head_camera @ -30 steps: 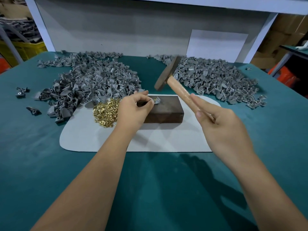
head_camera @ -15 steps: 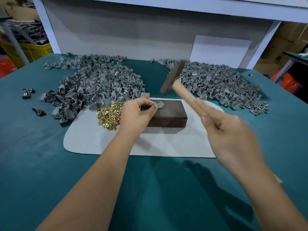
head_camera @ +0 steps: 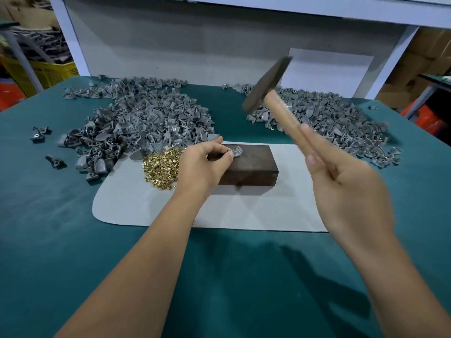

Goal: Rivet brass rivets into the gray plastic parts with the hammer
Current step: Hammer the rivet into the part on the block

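Since a second ago the hammer (head_camera: 268,86) has swung higher, gripped by the right hand (head_camera: 346,181). Left hand (head_camera: 202,167) fingers pinch the light, stiff gray part (head_camera: 235,152) by its edge on the block (head_camera: 246,167); it looks slippery under a blow.

This is a workshop. A big green table (head_camera: 73,240) holds heaps of gray plastic parts (head_camera: 146,123) at 11 and 1 o'clock. Cardboard boxes (head_camera: 432,52) sit at 2 o'clock.
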